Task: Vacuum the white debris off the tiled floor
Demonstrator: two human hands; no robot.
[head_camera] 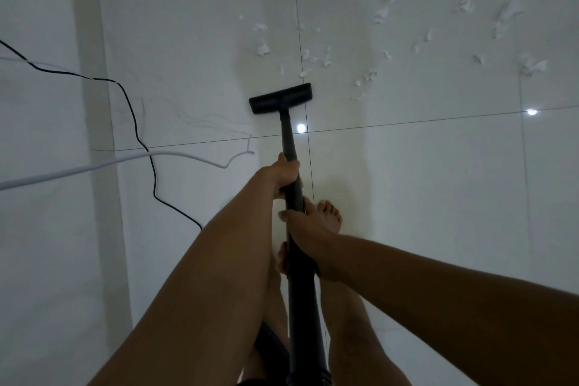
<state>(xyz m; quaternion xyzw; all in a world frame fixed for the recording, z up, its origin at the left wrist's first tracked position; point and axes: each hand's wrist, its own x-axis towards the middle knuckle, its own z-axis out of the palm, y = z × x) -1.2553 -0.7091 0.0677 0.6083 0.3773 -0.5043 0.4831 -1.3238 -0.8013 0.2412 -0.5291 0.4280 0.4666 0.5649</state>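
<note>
Nozzle sits on floor, debris scattered just ahead and off right. Left hand and right hand both grip wand. Risks: bigger shreds clog intake; a leftward sweep snags black cord.
</note>
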